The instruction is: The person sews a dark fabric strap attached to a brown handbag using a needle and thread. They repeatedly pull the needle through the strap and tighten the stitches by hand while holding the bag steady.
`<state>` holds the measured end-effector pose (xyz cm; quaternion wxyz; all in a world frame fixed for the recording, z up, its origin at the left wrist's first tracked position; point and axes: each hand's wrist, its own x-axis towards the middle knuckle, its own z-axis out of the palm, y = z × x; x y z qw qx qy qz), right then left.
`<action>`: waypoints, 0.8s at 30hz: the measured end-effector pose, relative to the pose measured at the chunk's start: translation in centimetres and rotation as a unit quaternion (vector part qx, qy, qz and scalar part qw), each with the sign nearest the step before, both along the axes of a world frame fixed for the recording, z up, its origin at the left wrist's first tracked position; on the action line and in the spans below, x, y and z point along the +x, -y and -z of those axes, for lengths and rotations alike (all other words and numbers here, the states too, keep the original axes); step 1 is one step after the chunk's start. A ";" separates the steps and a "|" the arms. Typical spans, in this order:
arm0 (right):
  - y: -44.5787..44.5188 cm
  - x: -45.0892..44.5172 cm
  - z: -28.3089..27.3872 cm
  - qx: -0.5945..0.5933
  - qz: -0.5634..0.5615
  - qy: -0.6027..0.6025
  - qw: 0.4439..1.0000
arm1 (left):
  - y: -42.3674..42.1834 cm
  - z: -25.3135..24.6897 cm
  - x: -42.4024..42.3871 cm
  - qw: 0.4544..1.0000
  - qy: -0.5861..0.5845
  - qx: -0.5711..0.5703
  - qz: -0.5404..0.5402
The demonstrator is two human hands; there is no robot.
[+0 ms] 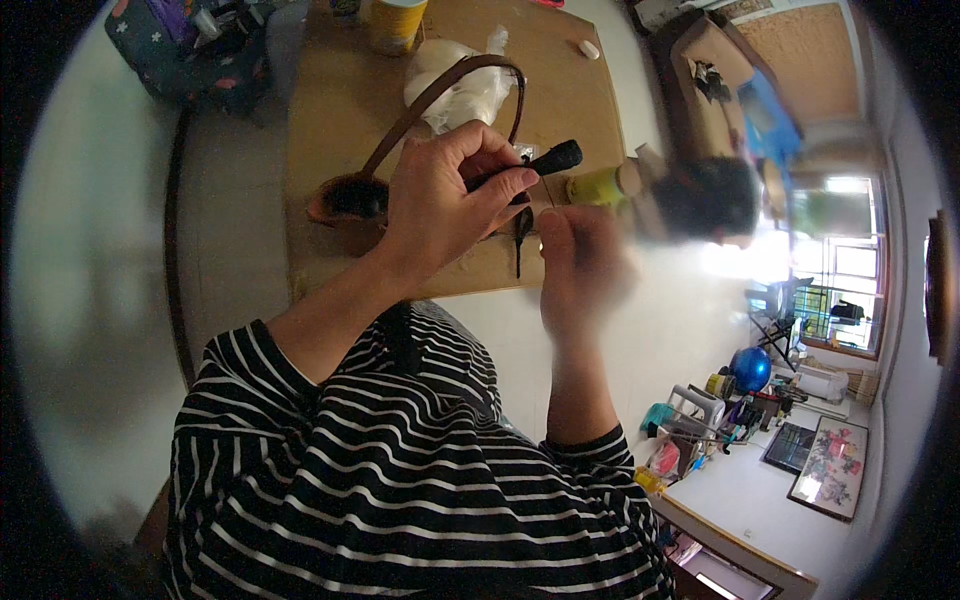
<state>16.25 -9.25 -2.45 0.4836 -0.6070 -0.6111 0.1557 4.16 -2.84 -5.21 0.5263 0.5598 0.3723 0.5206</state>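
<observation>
My left hand [450, 191] is closed around a slim black piece [559, 156] whose thick, fuzzy end sticks out to the right past my fingertips. My right hand [581, 255], blurred, is raised just right of it with thumb and forefinger pinched together; a thin line like a thread or needle shows above the fingertips. A long brown curved strap-like strip [427, 101] arches behind my left hand, down to a dark, reddish-rimmed object [345, 199] on the brown table [330, 112]. A small dark pointed thing [522, 232] lies between my hands.
Farther back on the table are a clear plastic bag with white contents [457, 82], a yellow tub [397, 22] and a small white object [589, 49]. A yellow-green container [600, 185] is near the right edge. A dark-haired person [705, 199] is beyond it.
</observation>
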 end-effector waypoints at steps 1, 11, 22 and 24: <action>-0.1 0.2 -0.2 0.022 -0.004 0.037 0.999 | 0.0 0.2 0.1 1.000 0.005 -0.012 0.013; -2.1 1.0 -1.2 -0.027 0.040 -0.256 0.965 | -0.1 1.3 -0.4 0.997 -0.046 -0.025 0.065; -2.7 2.1 -1.0 -0.037 0.021 -0.247 0.968 | -0.3 1.4 -1.4 0.976 0.056 -0.132 0.165; -2.8 2.3 -1.4 -0.024 0.022 -0.145 0.989 | -0.3 1.3 -1.5 0.972 0.057 -0.150 0.170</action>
